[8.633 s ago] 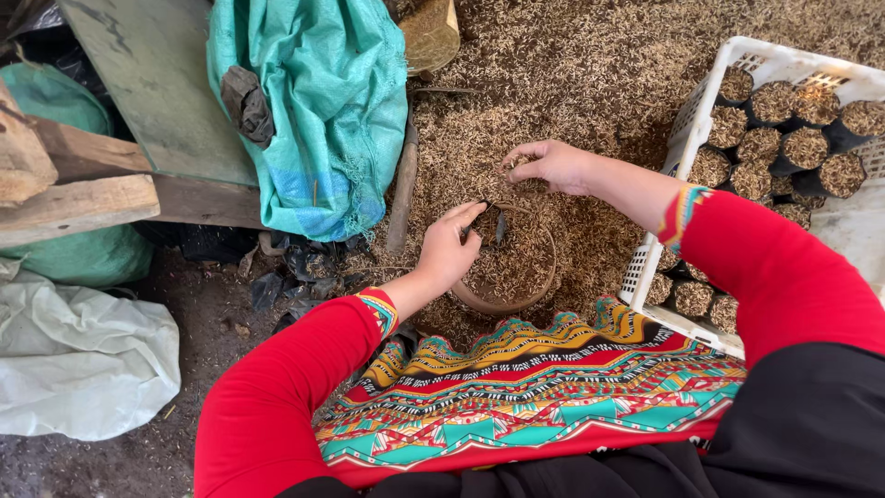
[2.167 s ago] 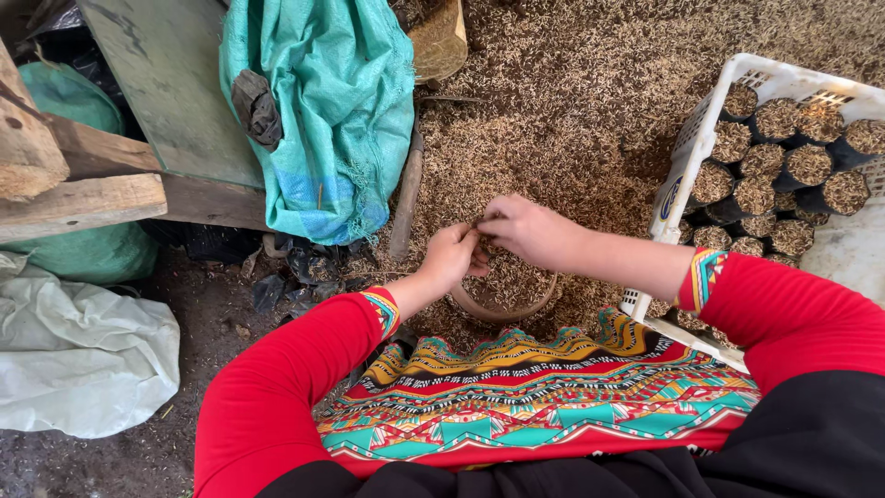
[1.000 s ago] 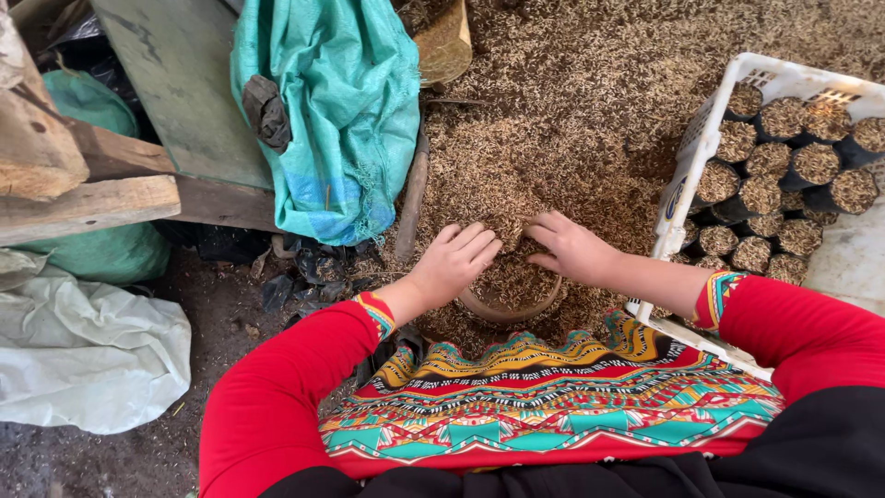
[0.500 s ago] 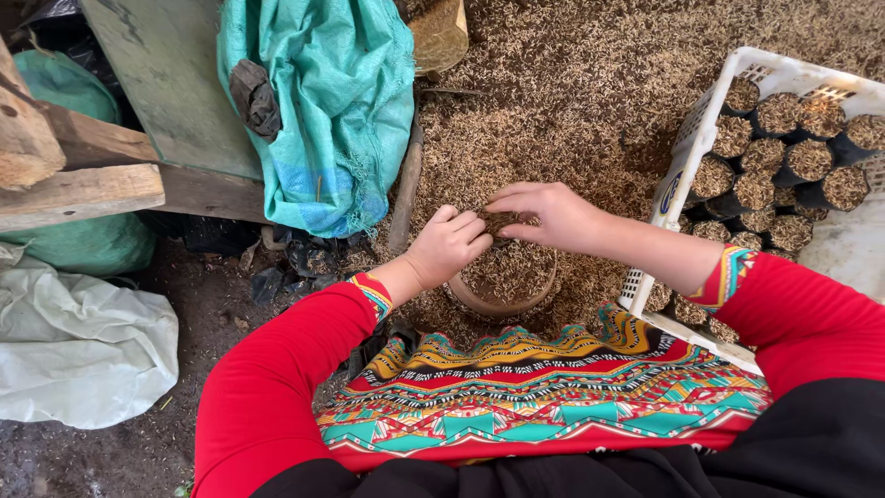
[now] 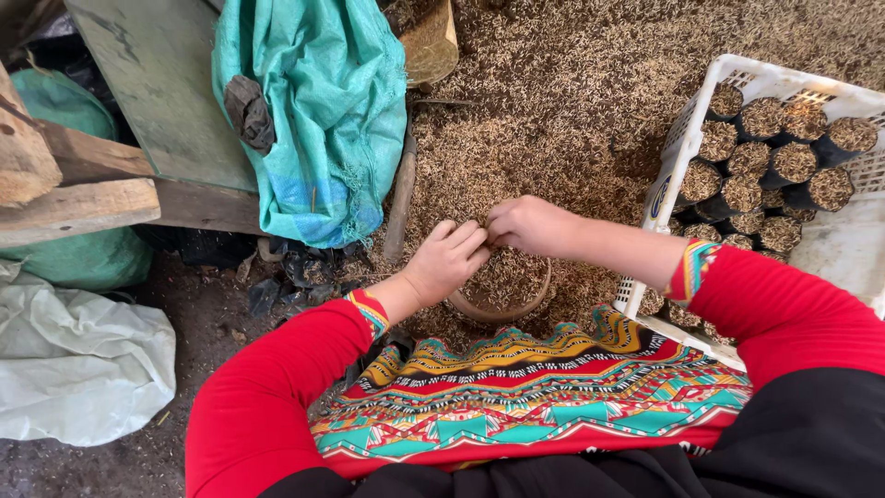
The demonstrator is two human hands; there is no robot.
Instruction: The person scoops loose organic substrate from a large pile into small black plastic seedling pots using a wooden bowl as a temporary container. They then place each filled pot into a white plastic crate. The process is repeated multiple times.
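A round brown bowl (image 5: pixel 505 309) heaped with husk mix sits on the ground just in front of my lap. My left hand (image 5: pixel 447 261) rests on its left rim with fingers curled inward. My right hand (image 5: pixel 530 225) is over the far rim, fingers bent and touching the left hand's fingertips. Both hands press on the husk at the bowl's top. What lies between the fingers is hidden.
A large pile of husk (image 5: pixel 572 101) spreads ahead. A white plastic crate (image 5: pixel 678 148) at the right holds several dark filled pots (image 5: pixel 761 115). A teal woven sack (image 5: pixel 323 111) hangs over green boards (image 5: pixel 157 83); a white sack (image 5: pixel 74 369) lies at left.
My hands have drawn closer together over the far side of the bowl; fingertips now meet. The bowl has stayed in place.
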